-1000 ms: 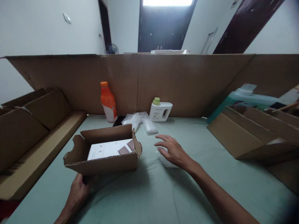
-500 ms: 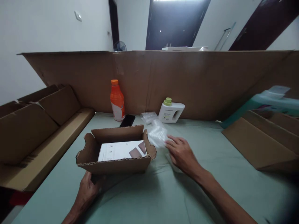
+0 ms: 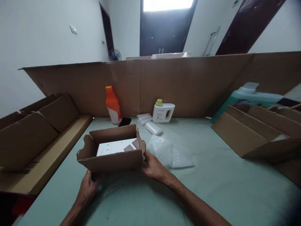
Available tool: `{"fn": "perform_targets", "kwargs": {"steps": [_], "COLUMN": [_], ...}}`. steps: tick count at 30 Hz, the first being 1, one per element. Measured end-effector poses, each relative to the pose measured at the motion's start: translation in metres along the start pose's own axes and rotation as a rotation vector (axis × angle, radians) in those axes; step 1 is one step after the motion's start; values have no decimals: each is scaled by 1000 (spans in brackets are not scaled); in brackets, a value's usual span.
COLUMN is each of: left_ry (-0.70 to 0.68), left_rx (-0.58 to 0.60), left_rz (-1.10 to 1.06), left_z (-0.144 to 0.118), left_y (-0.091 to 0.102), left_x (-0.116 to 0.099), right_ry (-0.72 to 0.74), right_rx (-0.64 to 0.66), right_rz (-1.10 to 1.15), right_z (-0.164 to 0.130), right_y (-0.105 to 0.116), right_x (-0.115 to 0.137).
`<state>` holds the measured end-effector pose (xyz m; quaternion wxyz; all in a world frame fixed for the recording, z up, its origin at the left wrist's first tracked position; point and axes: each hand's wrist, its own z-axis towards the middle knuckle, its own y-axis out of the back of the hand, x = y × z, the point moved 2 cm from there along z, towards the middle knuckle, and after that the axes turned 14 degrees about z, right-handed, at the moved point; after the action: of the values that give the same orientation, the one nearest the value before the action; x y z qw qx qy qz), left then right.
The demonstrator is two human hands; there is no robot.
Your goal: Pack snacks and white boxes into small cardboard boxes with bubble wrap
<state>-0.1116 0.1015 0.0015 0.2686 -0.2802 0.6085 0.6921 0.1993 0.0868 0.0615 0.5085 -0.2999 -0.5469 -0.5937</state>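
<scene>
An open cardboard box [image 3: 110, 161] is held between my two hands, slightly tilted above the green cloth. Inside it lies a white product box [image 3: 117, 147] with brown squares printed on its right end. My left hand [image 3: 88, 185] grips the cardboard box from below at its left front corner; its fingertips are hidden underneath. At the right end, my right hand [image 3: 151, 166] has its fingers closed around the lower side of the box, partly hidden behind it. Just right of that hand, a sheet of bubble wrap [image 3: 168, 152] lies spread on the cloth.
Behind stand an orange bottle [image 3: 113, 106] and a white jug [image 3: 163, 113] with a green cap. A black phone [image 3: 125, 121] and folded bubble wrap [image 3: 153, 128] lie near them. Cardboard boxes flank both sides, with a teal jug [image 3: 244, 97] at right. A cardboard wall [image 3: 183, 84] closes the back.
My right hand has left the bubble wrap, which now lies flat, and moved left onto the cardboard box's right end. My left hand stays at the box. The view has shifted slightly right.
</scene>
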Motion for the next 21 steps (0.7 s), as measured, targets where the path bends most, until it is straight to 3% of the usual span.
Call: {"fn": "perform_targets", "kwargs": {"steps": [2,6,10,13,17,19,21], "left_ry": [-8,-116,-203,-211,-197,-160,-158], "left_rx": [27,119,98,82,33,-61,-75], "left_rz": [9,36,95,121,83,-18,-139], "left_z": [2,15,33,36,16,-11,-52], "left_y": [-4,-30,-61,-71,-57,-38,-20], "left_x": [-11,-43,-64,-66,-73,-84,-103], "right_ry": [-28,-15,86,21,-187,-214,-192], "right_rx": [-25,-102,-277,-495,-627,-632,-671], "right_rz": [-1,-104,-583,-841,-584,-474,-440], "right_z": [-3,-19,-38,-51,-63,-69,-76], "right_y": [4,36,70,94,130,143,150], "right_x": [-5,-7,-2,-11,-41,-50,-52]}}
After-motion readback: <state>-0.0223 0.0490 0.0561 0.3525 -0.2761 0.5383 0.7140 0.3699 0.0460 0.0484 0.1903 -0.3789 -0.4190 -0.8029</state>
